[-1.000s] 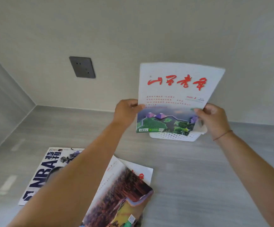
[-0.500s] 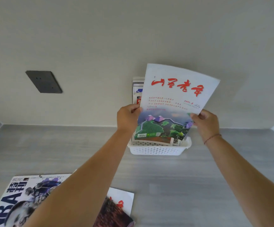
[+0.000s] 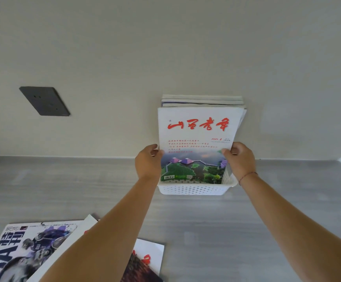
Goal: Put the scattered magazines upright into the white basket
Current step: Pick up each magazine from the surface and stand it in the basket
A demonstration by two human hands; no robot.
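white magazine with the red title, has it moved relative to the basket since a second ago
Yes. The white magazine has gone down into the white basket; its bottom edge, earlier above the rim, now sits inside, upright before the other magazines.

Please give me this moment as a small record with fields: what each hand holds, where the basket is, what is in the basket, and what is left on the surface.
left hand: grips the left edge of the white magazine with red title
right hand: grips its right edge
held magazine: upright, bottom edge inside the white basket, cover facing the camera
basket position: on the grey surface, against the wall
basket content: other magazines upright behind the held one
left lying flat: NBA magazine; red-titled magazine, partly hidden by the left forearm
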